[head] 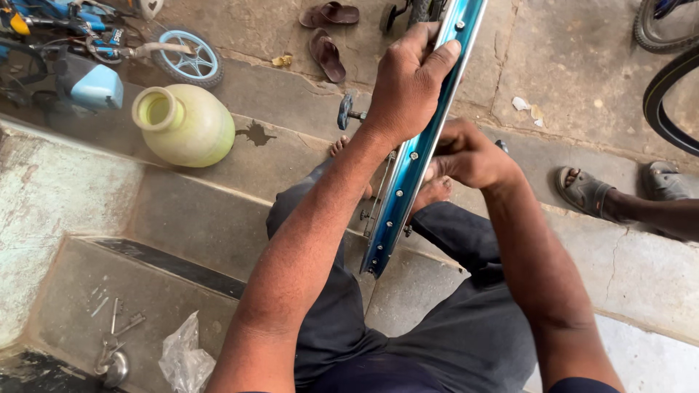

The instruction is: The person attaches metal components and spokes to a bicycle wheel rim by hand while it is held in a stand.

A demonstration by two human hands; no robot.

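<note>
Concrete steps [182,218] fill most of the view, person seated on them, dark trousers. Blue bicycle rim [419,142] runs edge-on from top centre down to between the knees, spoke holes showing along the inner face. Pale yellow-green jug [186,124] stands on the step to the left, wet patch beside it. Small blue-wheeled child's bike [109,54] upper left. Another person's sandalled feet [619,191] at right, black tyre [666,94] above them. Pair of sandals [328,33] lies on the floor up top.

Left hand [409,84] clamped over the rim's upper part, thumb along the outer edge. Right hand [470,156] closed on the rim's side lower down; what the fingers pinch there is hidden, cannot tell.

Crumpled clear plastic bag [186,356] and a few metal tools [113,349] on the lower step.

Judgement: steady the rim firmly with the upper hand, keep it from twisting, let the lower hand work one hole at a time.
</note>
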